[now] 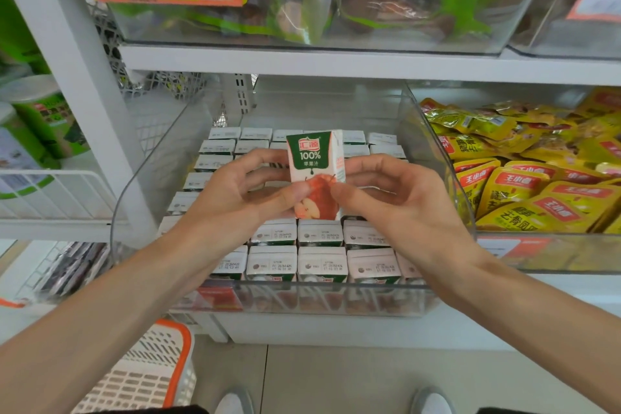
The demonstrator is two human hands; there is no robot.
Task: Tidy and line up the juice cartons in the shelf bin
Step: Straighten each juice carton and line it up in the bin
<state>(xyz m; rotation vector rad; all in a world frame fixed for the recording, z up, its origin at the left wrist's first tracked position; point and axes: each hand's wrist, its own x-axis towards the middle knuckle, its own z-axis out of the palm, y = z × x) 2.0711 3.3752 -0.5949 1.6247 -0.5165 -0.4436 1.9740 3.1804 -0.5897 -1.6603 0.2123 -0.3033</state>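
White-and-green apple-printed juice carton, upright between both hands' fingertips

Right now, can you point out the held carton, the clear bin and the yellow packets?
held carton [314,158], head view: green top of its front.
clear bin [336,299], head view: its front wall.
yellow packets [514,191], head view: front of one packet.
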